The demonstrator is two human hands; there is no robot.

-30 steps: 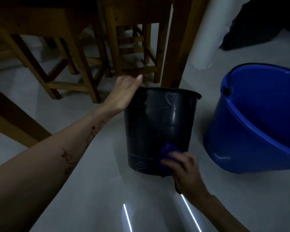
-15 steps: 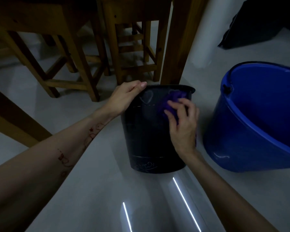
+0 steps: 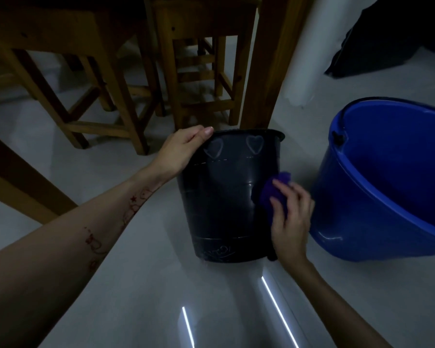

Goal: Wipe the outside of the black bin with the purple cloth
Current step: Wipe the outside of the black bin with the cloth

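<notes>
purple cloth point(image 3: 274, 194) under curled right fingers point(image 3: 284, 197), against black bin point(image 3: 226, 202)

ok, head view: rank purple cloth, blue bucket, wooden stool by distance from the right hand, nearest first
1. Crumpled purple cloth: under the fingers of the right hand, pressed on the black plastic bin's right side.
2. Large blue plastic bucket: just to the hand's right, on the floor.
3. Wooden stool: far behind the bin, upper middle.

Open floor point(image 3: 141, 285) lay near the bin point(image 3: 226, 202), blue bucket point(image 3: 387, 187) crowded its right, table leg point(image 3: 264, 61) stood just behind
</notes>
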